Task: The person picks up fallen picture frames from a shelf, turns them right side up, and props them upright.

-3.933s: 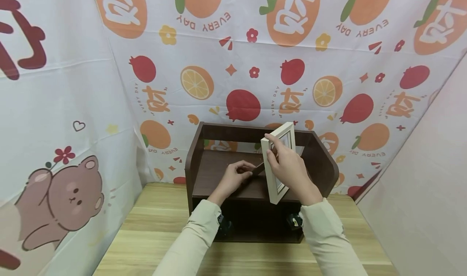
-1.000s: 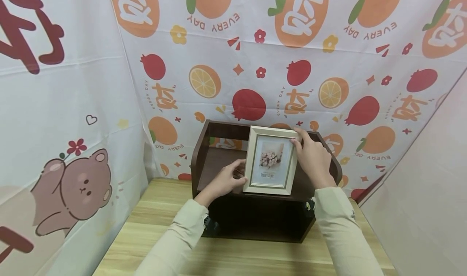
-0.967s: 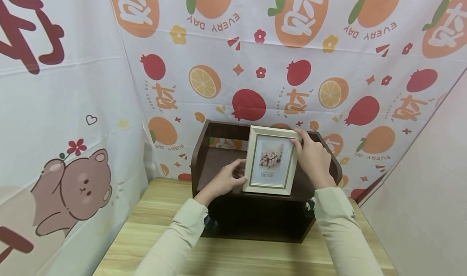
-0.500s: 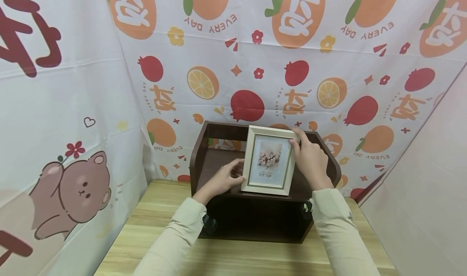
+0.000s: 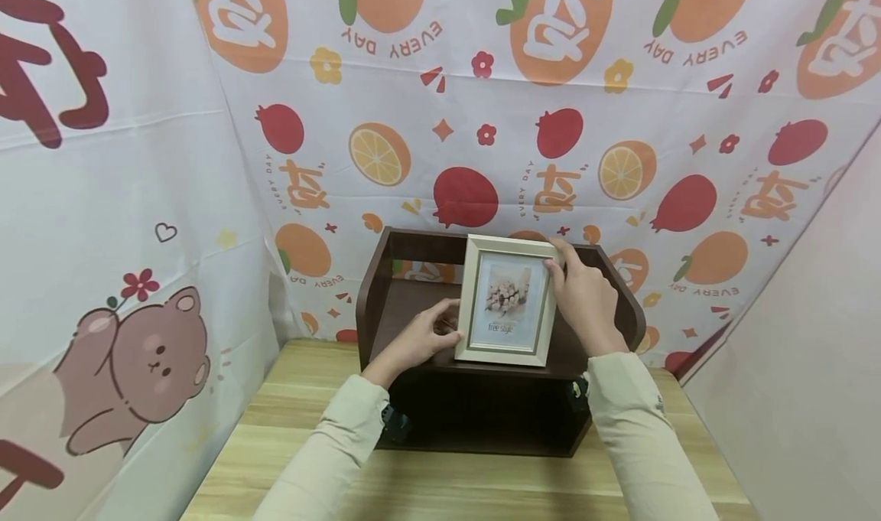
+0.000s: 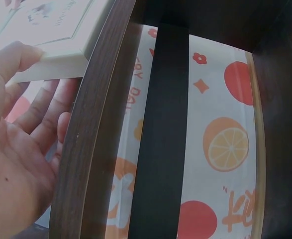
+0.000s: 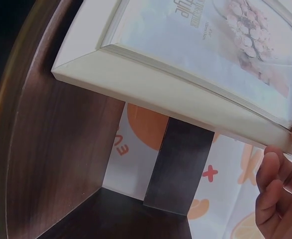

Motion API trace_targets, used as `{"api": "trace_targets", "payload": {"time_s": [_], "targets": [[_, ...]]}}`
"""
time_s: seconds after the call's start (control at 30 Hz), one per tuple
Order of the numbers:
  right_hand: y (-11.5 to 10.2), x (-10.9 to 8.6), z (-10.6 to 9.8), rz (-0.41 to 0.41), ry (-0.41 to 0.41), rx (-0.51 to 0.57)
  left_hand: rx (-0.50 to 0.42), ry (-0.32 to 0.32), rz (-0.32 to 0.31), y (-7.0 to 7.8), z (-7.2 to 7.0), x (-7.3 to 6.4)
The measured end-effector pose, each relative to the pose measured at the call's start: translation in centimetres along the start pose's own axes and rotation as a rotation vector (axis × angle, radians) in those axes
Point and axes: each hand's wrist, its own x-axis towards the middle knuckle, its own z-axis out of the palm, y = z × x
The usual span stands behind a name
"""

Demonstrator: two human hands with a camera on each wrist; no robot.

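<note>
A cream picture frame (image 5: pixel 508 301) with a flower print faces me on the upper board of a dark brown shelf (image 5: pixel 413 307), its lower edge near the board's front. It leans back slightly. My left hand (image 5: pixel 421 339) pinches its lower left edge, thumb in front and fingers behind, as the left wrist view shows on the frame (image 6: pixel 53 64). At the upper right corner, my right hand (image 5: pixel 586 301) holds it between thumb and fingers. The right wrist view shows the fingers (image 7: pixel 270 169) at the frame's side (image 7: pixel 175 94). The frame's back is hidden.
The shelf's raised side panels (image 5: pixel 372 299) and back rail (image 5: pixel 427 247) enclose the upper board. Below is a dark open compartment (image 5: pixel 482 414). A light wooden table (image 5: pixel 296 398) carries the shelf. A fruit-print cloth (image 5: pixel 440 154) hangs behind, a bear-print cloth (image 5: pixel 144 360) at left.
Earlier the picture frame was turned edge-on in my right hand, my left fingers on a dark stand leg behind it. It turned to face me and came onto the shelf; over the last second it barely moves.
</note>
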Motion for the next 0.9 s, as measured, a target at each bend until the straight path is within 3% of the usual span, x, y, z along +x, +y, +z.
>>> {"api": "trace_targets", "payload": {"time_s": [0.67, 0.9], "targets": [[-0.12, 0.48, 0.42, -0.012, -0.050, -0.020, 0.011, -0.010, -0.028, -0.25, -0.36, -0.04], [0.15, 0.28, 0.34, -0.007, -0.078, 0.011, -0.068, -0.006, -0.082, -0.80, -0.01, 0.09]]}}
